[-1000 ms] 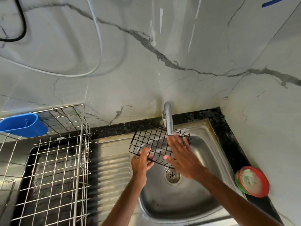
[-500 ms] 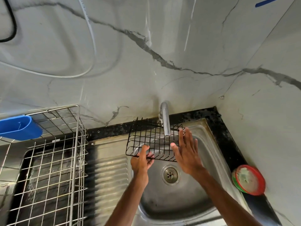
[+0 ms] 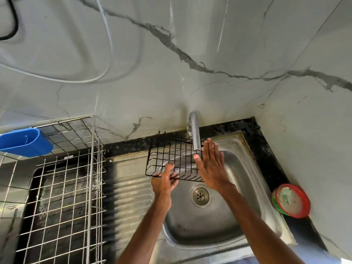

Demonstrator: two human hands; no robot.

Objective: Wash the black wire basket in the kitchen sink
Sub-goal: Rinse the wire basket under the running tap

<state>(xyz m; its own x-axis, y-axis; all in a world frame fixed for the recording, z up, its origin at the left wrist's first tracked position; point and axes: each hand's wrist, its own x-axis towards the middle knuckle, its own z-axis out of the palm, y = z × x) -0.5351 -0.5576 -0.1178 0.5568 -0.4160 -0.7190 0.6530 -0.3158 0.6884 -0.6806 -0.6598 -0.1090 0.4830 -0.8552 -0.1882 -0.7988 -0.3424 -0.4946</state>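
Observation:
A black wire basket (image 3: 172,156) is held tilted over the steel sink (image 3: 245,168), just under the tap spout (image 3: 195,134). My left hand (image 3: 165,181) grips the basket's near lower edge, thumb over the wire. My right hand (image 3: 211,164) lies flat with straight fingers against the basket's right end, fingertips close to the spout. The right part of the basket is hidden behind that hand. No stream of water is plain to see.
The drain (image 3: 200,195) sits below the hands. A tall steel dish rack (image 3: 62,187) with a blue plastic holder (image 3: 26,142) stands on the left. A red-rimmed round tub (image 3: 291,201) sits on the black counter at the right. Marble walls close in behind and right.
The basket has shifted a little left and tipped more upright. My right hand has slid from over its middle to its right end. My left hand keeps its grip.

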